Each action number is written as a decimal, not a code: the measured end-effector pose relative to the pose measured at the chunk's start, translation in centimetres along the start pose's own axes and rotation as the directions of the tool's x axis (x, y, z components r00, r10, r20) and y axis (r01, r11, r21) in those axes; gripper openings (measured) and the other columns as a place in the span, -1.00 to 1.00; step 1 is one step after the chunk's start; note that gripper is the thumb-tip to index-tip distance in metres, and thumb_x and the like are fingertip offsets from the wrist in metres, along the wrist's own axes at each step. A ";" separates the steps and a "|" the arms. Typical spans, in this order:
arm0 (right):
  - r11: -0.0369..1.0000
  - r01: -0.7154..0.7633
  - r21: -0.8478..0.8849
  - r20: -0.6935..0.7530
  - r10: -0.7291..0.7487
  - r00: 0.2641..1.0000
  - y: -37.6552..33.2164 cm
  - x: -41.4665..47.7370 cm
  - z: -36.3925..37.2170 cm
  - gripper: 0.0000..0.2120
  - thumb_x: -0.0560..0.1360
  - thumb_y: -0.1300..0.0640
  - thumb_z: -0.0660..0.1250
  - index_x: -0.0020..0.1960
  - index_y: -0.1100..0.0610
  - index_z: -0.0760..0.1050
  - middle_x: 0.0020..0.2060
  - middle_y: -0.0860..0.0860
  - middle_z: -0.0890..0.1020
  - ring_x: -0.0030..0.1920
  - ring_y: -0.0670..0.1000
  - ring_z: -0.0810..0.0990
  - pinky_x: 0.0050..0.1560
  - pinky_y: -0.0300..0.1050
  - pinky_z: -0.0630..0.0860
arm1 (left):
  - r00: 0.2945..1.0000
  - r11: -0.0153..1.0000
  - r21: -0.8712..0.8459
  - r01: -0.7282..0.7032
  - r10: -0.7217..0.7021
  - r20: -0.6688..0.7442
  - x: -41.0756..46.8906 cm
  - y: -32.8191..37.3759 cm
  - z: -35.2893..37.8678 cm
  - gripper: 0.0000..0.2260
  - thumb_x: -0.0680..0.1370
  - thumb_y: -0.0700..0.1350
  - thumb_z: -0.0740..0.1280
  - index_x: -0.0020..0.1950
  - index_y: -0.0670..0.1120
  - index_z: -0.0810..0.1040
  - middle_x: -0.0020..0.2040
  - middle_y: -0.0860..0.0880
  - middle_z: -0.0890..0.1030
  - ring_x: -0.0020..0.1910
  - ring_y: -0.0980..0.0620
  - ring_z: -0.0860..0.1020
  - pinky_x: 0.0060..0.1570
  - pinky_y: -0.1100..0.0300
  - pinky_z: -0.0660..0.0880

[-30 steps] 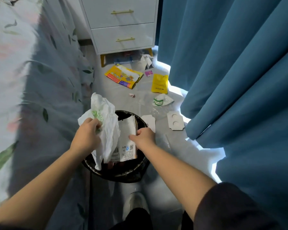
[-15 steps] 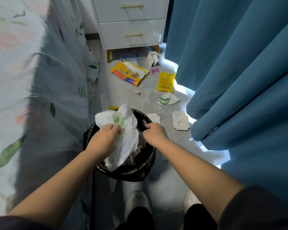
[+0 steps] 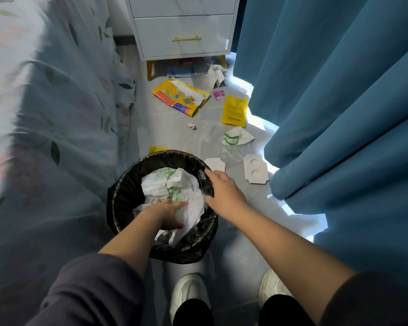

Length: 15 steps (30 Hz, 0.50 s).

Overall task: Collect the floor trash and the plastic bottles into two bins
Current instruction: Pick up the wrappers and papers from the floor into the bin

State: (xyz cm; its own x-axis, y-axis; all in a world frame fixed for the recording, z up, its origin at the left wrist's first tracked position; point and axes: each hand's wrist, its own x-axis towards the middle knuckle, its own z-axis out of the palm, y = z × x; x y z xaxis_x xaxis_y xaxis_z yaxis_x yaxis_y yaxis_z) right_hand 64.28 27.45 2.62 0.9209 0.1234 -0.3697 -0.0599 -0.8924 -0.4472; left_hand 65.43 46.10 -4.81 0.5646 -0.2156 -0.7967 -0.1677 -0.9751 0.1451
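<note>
So the bin (image 3: 125,196) sits on the floor (image 3: 233,243) between bed (image 3: 33,102) (left) and curtain (image 3: 339,90) (right), crumpled plastic bag (image 3: 172,184) inside it. There's a cardboard insert (image 3: 256,169) just right of it, with the snack bag (image 3: 180,97) and pouch (image 3: 234,111) further back by the nightstand (image 3: 184,31).

Grey floor (image 3: 165,123) carries bin (image 3: 127,182), yellow pouch (image 3: 234,111), white cardboard (image 3: 256,169).

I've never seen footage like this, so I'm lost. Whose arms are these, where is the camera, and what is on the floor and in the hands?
No machine here: a person wears a camera on the head, looking down at their arms. The left hand grips a white plastic bag inside the black-lined bin; the right hand holds the bin's rim. On the floor beyond lie a yellow pouch, a colourful packet, a white card with two circles, and scraps.
</note>
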 end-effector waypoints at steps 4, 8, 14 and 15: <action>0.996 0.031 -0.085 0.084 -0.024 0.996 1.2 0.6 0.9 -0.34 0.57 0.10 0.21 0.55 -0.08 -0.05 0.54 -0.07 0.03 0.42 0.12 0.26 0.25 0.05 0.39 | 0.998 1.000 0.004 0.021 -0.022 0.064 1.4 0.9 0.6 -0.31 0.49 0.14 0.24 0.49 0.32 -0.09 0.57 -0.12 -0.11 0.53 -0.22 0.02 0.45 -0.15 0.13; 0.992 0.034 -0.122 0.076 -0.025 0.997 1.5 0.7 1.5 -0.38 0.59 0.10 0.14 0.55 -0.10 -0.09 0.55 -0.11 -0.07 0.41 0.12 0.25 0.21 0.05 0.40 | 0.996 0.999 0.035 0.008 -0.011 0.085 1.4 1.2 0.1 -0.30 0.51 0.14 0.24 0.51 0.29 -0.12 0.57 -0.17 -0.10 0.52 -0.24 0.07 0.45 -0.14 0.15; 0.992 0.031 -0.124 0.063 -0.024 0.998 1.4 0.7 1.7 -0.39 0.60 0.12 0.11 0.55 -0.10 -0.09 0.55 -0.12 -0.10 0.41 0.10 0.25 0.21 0.06 0.38 | 0.879 0.971 0.234 -0.044 0.149 -0.452 -1.9 0.8 -1.6 -0.47 0.42 0.18 0.33 0.34 0.09 0.30 0.29 -0.07 0.36 0.17 -0.14 0.49 -0.07 0.04 0.49; 0.992 0.033 -0.125 0.063 -0.025 0.998 1.4 0.7 1.6 -0.39 0.60 0.12 0.11 0.55 -0.10 -0.09 0.55 -0.12 -0.10 0.41 0.10 0.25 0.22 0.06 0.38 | 0.815 0.964 0.262 -0.039 0.182 -0.551 -2.1 0.6 -1.4 -0.45 0.38 0.18 0.38 0.30 0.06 0.33 0.30 -0.09 0.34 0.19 -0.15 0.46 -0.08 0.03 0.51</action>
State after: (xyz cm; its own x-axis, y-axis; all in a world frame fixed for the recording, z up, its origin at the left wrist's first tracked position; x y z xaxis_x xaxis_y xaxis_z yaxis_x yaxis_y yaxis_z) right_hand 64.20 27.03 0.42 0.8958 0.1731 -0.4093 0.0189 -0.9350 -0.3541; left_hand 65.28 45.86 -2.24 0.8743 -0.3819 -0.2996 -0.3952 -0.9184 0.0174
